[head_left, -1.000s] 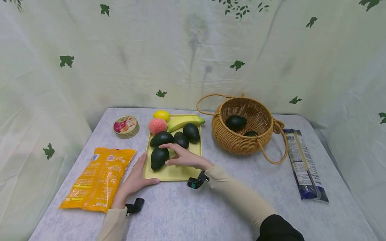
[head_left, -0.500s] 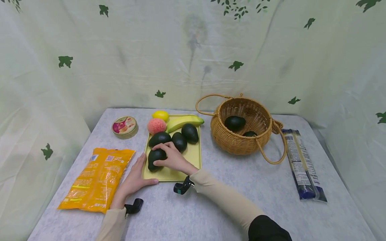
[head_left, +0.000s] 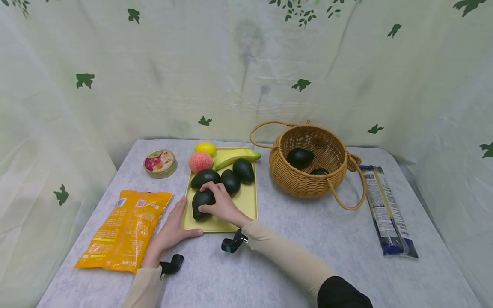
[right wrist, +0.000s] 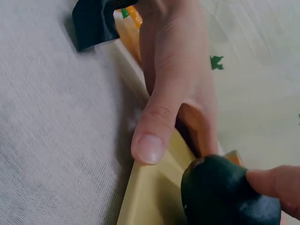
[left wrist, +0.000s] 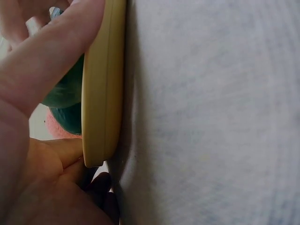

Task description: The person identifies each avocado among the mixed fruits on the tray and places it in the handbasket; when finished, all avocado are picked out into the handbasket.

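Note:
My right hand pinches a dark green avocado at the front left of the yellow tray. The right wrist view shows a fingertip pressed against that avocado. My left hand rests at the tray's near left corner, thumb along the front rim and fingers straight along the left side. Behind the gripped fruit lie three more avocados, a banana, a pink round fruit and a lemon. The right hand's other fingers are partly hidden.
A wicker basket with two avocados visible inside stands right of the tray, its handles spread. An orange bag lies left of my left hand. A round tin sits behind it. A long dark packet lies at far right.
My right hand has moved left and taken hold of the front avocado, its fingers closing from a spread pose. The left hand stays at the tray's corner.

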Demonstrator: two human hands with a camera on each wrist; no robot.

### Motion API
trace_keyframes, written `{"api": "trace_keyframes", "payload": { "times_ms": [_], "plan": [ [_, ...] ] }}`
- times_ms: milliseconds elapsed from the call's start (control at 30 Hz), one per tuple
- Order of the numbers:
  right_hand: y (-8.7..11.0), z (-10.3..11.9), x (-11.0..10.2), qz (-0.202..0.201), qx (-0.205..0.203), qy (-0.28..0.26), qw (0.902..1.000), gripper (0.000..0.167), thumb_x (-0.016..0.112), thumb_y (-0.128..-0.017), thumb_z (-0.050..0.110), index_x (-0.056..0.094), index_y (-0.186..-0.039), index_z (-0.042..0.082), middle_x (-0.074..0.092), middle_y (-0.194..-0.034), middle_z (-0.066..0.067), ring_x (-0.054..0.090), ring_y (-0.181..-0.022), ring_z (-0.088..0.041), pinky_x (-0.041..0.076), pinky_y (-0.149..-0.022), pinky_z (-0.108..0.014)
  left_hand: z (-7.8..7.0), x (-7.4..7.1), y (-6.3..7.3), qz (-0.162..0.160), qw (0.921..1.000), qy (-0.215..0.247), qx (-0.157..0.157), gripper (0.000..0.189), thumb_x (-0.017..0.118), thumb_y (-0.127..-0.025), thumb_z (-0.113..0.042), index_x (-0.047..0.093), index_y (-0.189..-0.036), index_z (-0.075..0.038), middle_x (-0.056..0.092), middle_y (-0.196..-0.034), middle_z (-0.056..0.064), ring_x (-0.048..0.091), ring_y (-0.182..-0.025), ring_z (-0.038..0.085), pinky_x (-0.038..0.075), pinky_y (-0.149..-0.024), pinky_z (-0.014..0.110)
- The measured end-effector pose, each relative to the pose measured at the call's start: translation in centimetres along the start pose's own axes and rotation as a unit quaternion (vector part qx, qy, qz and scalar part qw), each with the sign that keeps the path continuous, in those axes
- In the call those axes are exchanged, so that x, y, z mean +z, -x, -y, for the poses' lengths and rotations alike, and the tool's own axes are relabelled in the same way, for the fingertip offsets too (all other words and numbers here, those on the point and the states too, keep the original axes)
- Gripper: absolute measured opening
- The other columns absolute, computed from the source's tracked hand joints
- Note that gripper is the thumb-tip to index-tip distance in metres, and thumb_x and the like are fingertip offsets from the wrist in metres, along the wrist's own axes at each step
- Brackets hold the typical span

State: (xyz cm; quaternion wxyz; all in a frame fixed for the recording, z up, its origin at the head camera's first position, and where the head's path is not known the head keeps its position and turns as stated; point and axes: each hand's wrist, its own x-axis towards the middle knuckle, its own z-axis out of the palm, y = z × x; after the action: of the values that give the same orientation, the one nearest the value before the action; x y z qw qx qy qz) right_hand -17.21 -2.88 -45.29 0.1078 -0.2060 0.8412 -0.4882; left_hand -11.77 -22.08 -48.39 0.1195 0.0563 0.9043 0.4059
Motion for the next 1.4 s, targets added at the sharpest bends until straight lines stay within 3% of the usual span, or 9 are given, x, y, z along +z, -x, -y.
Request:
{"api": "trace_keyframes", "payload": {
  "times_ms": [167, 333, 400, 533, 833, 1100, 1400],
  "plan": [
    [0.9, -0.2, -2.0, 0.040, -0.012, -0.107, 0.9934, 0.042, 0.073, -0.085, 0.017, 0.055, -0.123, 0.019, 0.045, -0.127, -0.004, 0.047, -0.104, -0.016, 0.050, -0.080, -0.029, 0.2, 0.2, 0.0, -0.001, 1.0000, 0.000, 0.001, 0.120, 0.081, -0.074, -0.041, -0.001, -0.152, 0.001, 0.001, -0.156, 0.026, 0.006, -0.140, 0.045, 0.011, -0.108, 0.063],
    [1.6, -0.9, -4.6, 0.093, 0.005, -0.263, 0.9601, 0.044, 0.068, -0.089, 0.008, 0.052, -0.130, 0.013, 0.040, -0.134, -0.008, 0.059, -0.101, -0.024, 0.056, -0.076, -0.038, 0.1, 0.2, 0.0, 0.001, 1.0000, 0.001, -0.009, 0.122, 0.082, -0.073, -0.041, -0.002, -0.152, 0.000, 0.001, -0.156, 0.026, 0.006, -0.140, 0.045, 0.011, -0.108, 0.062],
    [2.0, -1.2, -5.8, 0.105, 0.010, -0.293, 0.9504, 0.046, 0.066, -0.089, 0.007, 0.050, -0.132, 0.012, 0.038, -0.135, -0.010, 0.060, -0.103, -0.028, 0.055, -0.078, -0.040, 0.2, 0.2, 0.0, 0.002, 0.9999, 0.000, -0.013, 0.122, 0.082, -0.073, -0.041, -0.002, -0.152, 0.000, 0.001, -0.156, 0.026, 0.006, -0.140, 0.044, 0.010, -0.109, 0.061],
    [2.8, -1.7, -8.5, 0.097, 0.003, -0.314, 0.9446, 0.049, 0.064, -0.089, 0.006, 0.048, -0.135, 0.011, 0.035, -0.140, -0.011, 0.052, -0.114, -0.031, 0.053, -0.083, -0.044, 0.3, 0.1, 0.0, 0.001, 0.9999, -0.002, -0.012, 0.122, 0.081, -0.073, -0.041, -0.001, -0.152, 0.000, 0.001, -0.156, 0.025, 0.004, -0.141, 0.042, 0.008, -0.110, 0.060],
    [4.7, -0.9, -15.6, 0.040, -0.017, -0.319, 0.9468, 0.052, 0.061, -0.091, 0.007, 0.044, -0.139, 0.014, 0.032, -0.145, -0.007, 0.051, -0.117, -0.032, 0.050, -0.089, -0.045, 0.4, -0.1, 0.1, -0.005, 1.0000, -0.006, -0.004, 0.122, 0.082, -0.073, -0.040, -0.001, -0.151, 0.002, 0.001, -0.156, 0.026, 0.004, -0.141, 0.043, 0.008, -0.110, 0.060],
    [6.4, 0.0, -21.8, -0.022, -0.018, -0.283, 0.9588, 0.051, 0.062, -0.092, 0.009, 0.044, -0.139, 0.019, 0.033, -0.143, -0.009, 0.050, -0.118, -0.033, 0.050, -0.089, -0.044, 0.4, 0.1, 0.0, -0.004, 1.0000, -0.007, 0.001, 0.122, 0.082, -0.073, -0.041, -0.001, -0.151, 0.002, 0.000, -0.156, 0.025, 0.003, -0.141, 0.041, 0.008, -0.111, 0.058],
    [6.4, -1.5, -28.6, -0.018, 0.010, -0.228, 0.9734, 0.050, 0.058, -0.095, 0.006, 0.044, -0.140, 0.020, 0.030, -0.146, -0.009, 0.042, -0.121, -0.030, 0.050, -0.085, -0.035, 0.4, 0.2, -0.1, -0.004, 1.0000, -0.002, 0.002, 0.122, 0.082, -0.073, -0.040, -0.001, -0.151, 0.003, 0.000, -0.156, 0.025, 0.003, -0.141, 0.042, 0.008, -0.110, 0.059]
  ]
}}
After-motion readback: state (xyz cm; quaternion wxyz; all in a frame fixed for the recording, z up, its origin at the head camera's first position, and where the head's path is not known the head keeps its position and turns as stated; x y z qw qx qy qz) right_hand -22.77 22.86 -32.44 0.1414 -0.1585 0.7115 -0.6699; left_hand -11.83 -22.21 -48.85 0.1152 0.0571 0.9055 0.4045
